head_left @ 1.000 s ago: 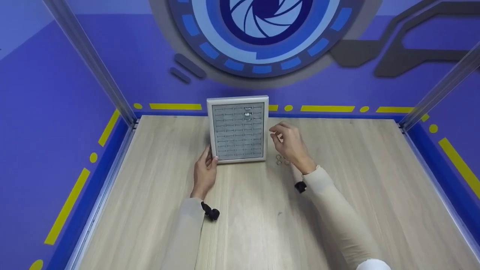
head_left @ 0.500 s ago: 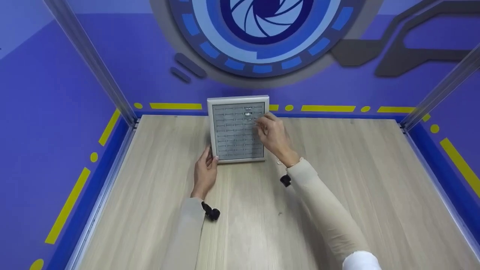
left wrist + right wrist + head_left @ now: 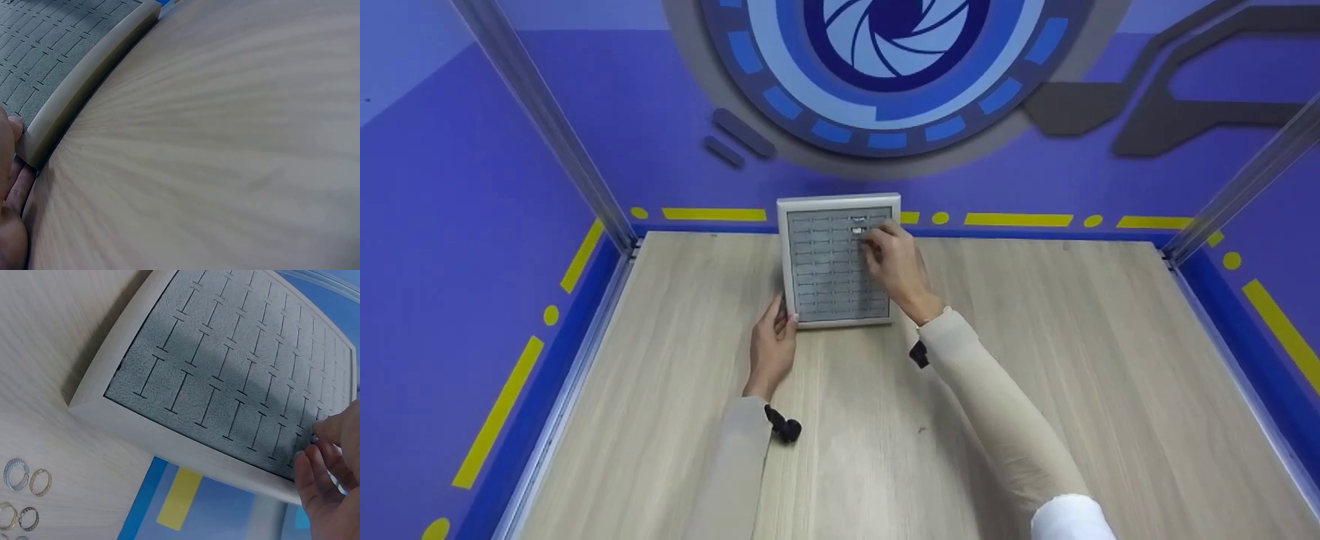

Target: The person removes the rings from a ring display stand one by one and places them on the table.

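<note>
While the left hand [image 3: 770, 346] steadies the near left corner of the ring tray [image 3: 825, 300] at the far middle of the bench [image 3: 1035, 337], the right hand [image 3: 896, 266] reaches over its far right slots, fingers [image 3: 332, 430] pinched together, perhaps on a ring. Loose rings [image 3: 25, 475] lie right of the tray.

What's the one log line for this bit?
left hand: steadies ring tray corner | right hand: fingertips on slots | rings: on table

A light wooden table [image 3: 1035, 360] carries a grey slotted tray [image 3: 825, 285] at 12 o'clock, and loose rings [image 3: 22, 489] lie just beside the tray's right edge.
</note>
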The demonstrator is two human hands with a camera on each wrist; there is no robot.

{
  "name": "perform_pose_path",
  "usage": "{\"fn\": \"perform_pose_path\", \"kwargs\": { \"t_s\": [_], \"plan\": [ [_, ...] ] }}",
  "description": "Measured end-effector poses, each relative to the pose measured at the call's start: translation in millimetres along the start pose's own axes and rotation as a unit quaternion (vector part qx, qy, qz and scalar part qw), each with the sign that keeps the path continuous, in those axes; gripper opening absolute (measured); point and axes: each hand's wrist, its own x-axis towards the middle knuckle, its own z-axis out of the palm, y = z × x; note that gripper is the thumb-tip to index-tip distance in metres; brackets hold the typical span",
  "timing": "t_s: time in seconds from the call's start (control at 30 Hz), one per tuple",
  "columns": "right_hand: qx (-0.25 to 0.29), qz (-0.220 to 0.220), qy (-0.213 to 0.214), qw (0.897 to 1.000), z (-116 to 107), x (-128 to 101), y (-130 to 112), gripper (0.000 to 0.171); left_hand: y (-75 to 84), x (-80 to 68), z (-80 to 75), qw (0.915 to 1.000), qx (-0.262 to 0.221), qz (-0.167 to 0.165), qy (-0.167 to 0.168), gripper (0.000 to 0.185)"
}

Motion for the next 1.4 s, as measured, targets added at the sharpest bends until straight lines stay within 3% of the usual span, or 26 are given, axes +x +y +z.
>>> {"fn": "perform_pose_path", "kwargs": {
  "t_s": [0.23,0.5,1.17,1.4],
  "plan": [
    [-0.034,-0.017,0.013,0.999,4.7,0.6,2.1,0.014,-0.6,-2.5,0.7,0.9997,0.002,0.024,-0.002,0.063],
    [-0.040,-0.014,0.012,0.999,4.5,2.3,2.4,0.014,-0.3,-0.6,2.6,0.9996,0.000,0.028,-0.001,0.063],
    [0.001,-0.047,0.017,0.999,0.9,-4.1,1.3,0.010,-0.9,-0.9,-0.4,0.9997,-0.008,0.023,0.001,0.064],
    [0.009,-0.073,0.038,0.997,-0.7,-7.0,1.5,0.012,-1.0,-0.3,0.1,0.9998,-0.006,0.018,0.002,0.063]
  ]
}}
